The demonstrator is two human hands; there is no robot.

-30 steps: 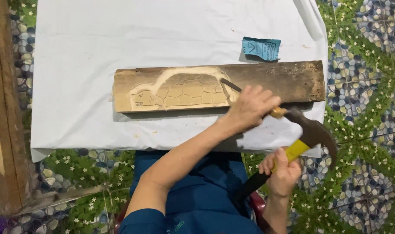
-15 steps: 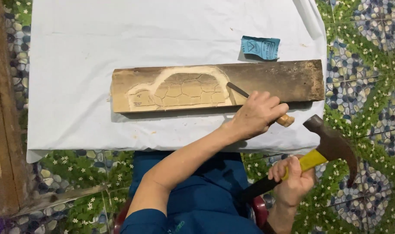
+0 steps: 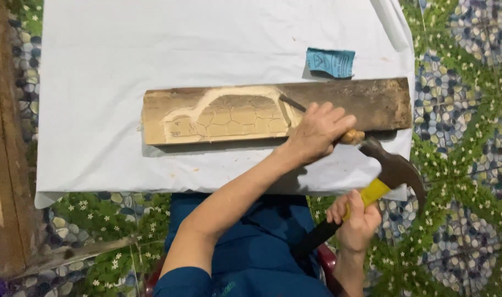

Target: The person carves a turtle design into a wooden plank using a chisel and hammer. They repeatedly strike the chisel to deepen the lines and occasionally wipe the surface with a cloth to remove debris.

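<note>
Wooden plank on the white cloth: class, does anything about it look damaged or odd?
The wooden plank is weathered, and its carved panel is crossed by crack-like lines. Pale gouged wood outlines a car-like shape where the chisel touches.

Left hand [image 3: 317, 132] hides most of the chisel [image 3: 292, 103] (only blade shows)

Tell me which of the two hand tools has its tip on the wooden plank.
The chisel, gripped in the left hand, has its blade on the carved plank. The hammer, in the right hand, is off the plank.
</note>
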